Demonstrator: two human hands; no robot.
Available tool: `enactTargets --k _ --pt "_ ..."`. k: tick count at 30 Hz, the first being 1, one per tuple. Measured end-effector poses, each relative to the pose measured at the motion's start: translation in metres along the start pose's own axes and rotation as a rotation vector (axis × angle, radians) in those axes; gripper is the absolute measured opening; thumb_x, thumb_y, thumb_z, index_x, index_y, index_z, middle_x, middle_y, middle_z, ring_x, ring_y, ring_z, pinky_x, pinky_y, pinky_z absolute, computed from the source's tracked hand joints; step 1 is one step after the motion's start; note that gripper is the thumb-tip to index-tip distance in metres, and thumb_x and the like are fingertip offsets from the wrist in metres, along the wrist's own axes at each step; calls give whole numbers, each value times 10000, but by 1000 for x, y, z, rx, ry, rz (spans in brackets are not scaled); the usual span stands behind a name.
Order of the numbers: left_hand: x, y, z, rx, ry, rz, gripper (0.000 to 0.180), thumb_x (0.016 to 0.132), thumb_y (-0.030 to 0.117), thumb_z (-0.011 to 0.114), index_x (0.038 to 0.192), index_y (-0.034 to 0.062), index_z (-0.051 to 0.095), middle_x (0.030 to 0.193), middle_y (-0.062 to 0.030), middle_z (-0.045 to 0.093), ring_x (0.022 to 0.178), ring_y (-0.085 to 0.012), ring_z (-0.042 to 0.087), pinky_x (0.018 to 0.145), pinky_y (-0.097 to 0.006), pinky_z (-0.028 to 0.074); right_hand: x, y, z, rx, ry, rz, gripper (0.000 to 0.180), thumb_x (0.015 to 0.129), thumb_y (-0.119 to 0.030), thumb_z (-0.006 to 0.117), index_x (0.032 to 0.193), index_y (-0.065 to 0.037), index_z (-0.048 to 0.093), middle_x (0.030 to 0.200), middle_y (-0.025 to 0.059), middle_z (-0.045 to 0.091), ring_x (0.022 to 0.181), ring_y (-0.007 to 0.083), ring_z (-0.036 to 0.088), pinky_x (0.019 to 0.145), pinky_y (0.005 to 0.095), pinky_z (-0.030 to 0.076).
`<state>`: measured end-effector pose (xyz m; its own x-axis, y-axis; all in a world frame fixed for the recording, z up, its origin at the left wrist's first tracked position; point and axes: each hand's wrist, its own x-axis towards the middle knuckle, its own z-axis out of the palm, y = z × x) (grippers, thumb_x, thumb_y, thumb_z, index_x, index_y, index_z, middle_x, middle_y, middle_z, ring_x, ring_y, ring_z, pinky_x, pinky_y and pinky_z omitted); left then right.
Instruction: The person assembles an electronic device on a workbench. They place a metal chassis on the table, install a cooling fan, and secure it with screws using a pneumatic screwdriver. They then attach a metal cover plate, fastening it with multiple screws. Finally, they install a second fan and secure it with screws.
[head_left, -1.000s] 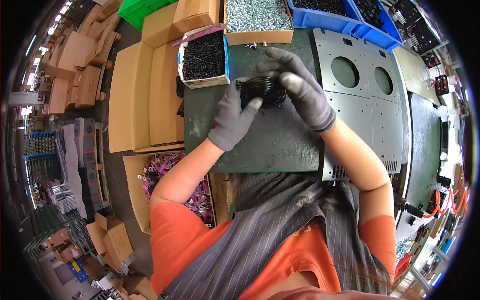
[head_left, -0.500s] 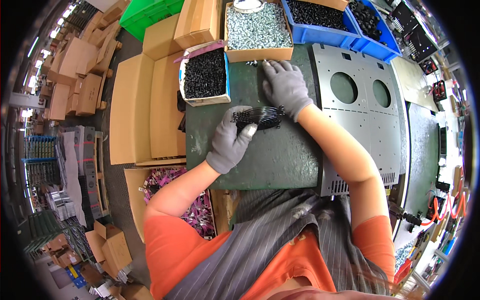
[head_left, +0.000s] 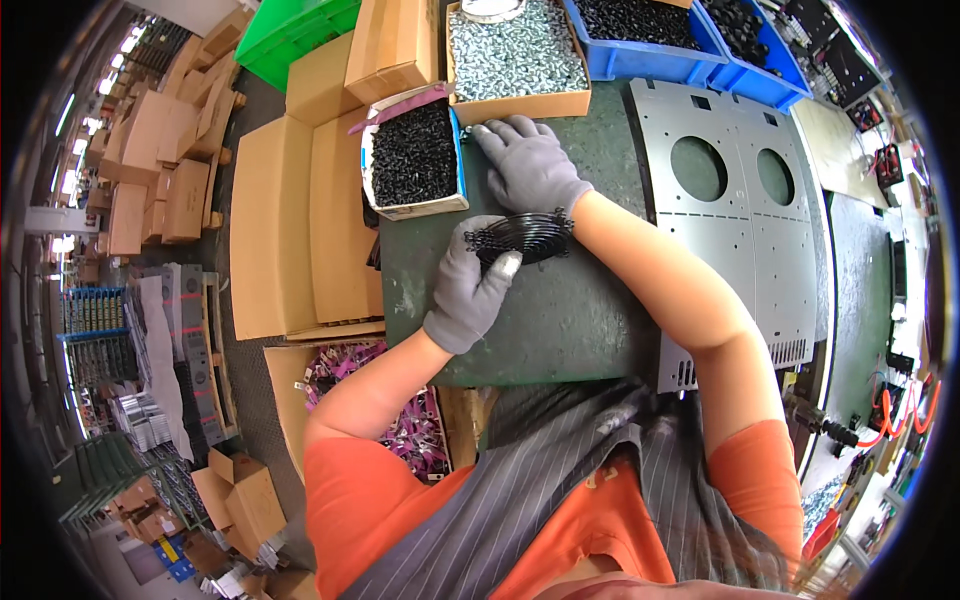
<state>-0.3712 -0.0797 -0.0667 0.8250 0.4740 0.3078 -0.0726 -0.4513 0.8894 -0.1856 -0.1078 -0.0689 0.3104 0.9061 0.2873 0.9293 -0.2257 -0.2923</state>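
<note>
My left hand (head_left: 465, 290), in a grey glove, is closed on a black wire fan guard (head_left: 525, 238), holding it above the green tabletop (head_left: 560, 310); there may be several guards stacked together. The thumb lies on the near side of the wire rings. My right hand (head_left: 530, 165), also gloved, rests palm down on the tabletop with its fingers stretched out. Its fingertips touch or nearly touch a few small pieces beside a white box (head_left: 420, 209) of small black screws. Just beyond is a shallow cardboard box (head_left: 525, 106) of silver screws.
A grey metal panel (head_left: 735, 240) with two round holes lies to the right. Blue bins (head_left: 640, 66) with black parts stand at the back. On the left are an open carton (head_left: 265, 230) and a box of purple-and-silver parts (head_left: 405, 420). A green crate (head_left: 285, 45) stands far left.
My right hand has slid left along the front of the silver screw box, toward the white box. The small pieces by its fingertips have shifted left too. The left hand keeps the fan guard.
</note>
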Motion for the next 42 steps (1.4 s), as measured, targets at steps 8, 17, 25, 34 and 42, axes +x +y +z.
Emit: enactTargets --k 8,17,25,34,42 --pt "2 -3 2 -119 -82 -74 359 890 54 599 1225 -14 489 1099 -75 589 987 -161 554 915 -316 442 -18 19 -25 367 78 95 510 861 -186 548 1359 -108 465 1282 148 568 1164 332 535 1013 399 411" --pt "85 6 26 -254 -99 -414 287 909 126 574 1135 -45 533 1021 -101 641 850 -171 610 771 -314 514 -87 33 -89 1041 -344 628 354 969 -343 506 1055 -13 603 809 71 649 614 144 619 528 282 510" --pt "144 18 36 478 -274 -682 359 954 316 513 1132 11 579 968 -153 680 930 -229 676 614 -345 573 -51 27 -75 279 -182 665 401 933 -303 456 1073 37 615 1021 259 663 977 367 655 841 438 515" --pt "137 72 51 1279 -202 -241 422 918 433 502 1066 58 624 1006 -173 683 956 -322 667 805 -449 528 -54 17 -103 -69 -284 598 399 957 -352 467 1125 -52 669 1087 158 681 972 289 679 795 402 537" --pt "18 62 57 748 -445 533 396 870 310 633 1197 90 599 1124 -116 624 1050 -306 584 911 -418 464 -276 28 -203 1035 -254 470 500 942 -402 537 1234 0 594 799 96 668 683 108 655 547 227 483"
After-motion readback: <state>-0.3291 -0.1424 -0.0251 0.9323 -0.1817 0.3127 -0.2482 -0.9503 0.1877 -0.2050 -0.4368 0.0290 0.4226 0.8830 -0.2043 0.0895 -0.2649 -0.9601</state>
